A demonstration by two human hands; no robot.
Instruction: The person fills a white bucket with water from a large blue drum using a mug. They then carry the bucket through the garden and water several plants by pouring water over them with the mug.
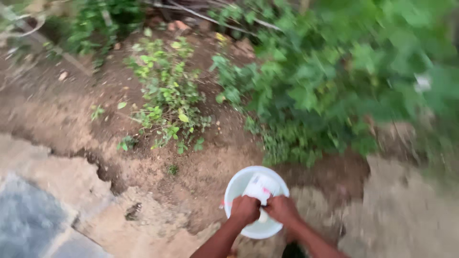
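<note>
A white round bucket [239, 181] sits low in the head view, seen from above over bare soil. Both hands meet over its opening. My left hand [245, 209] and my right hand [282, 209] each grip a white packet [261, 187] with small pink marks, held over the bucket's mouth. The fingers of both hands are closed around the packet's lower end. The picture is blurred, so the packet's state and the bucket's contents cannot be told.
Brown soil [201, 167] lies around the bucket. Low green weeds [165, 102] grow at centre left, and a dense leafy bush [344, 91] fills the right. A cracked concrete slab [48, 210] lies at the lower left. Dry sticks lie at the top.
</note>
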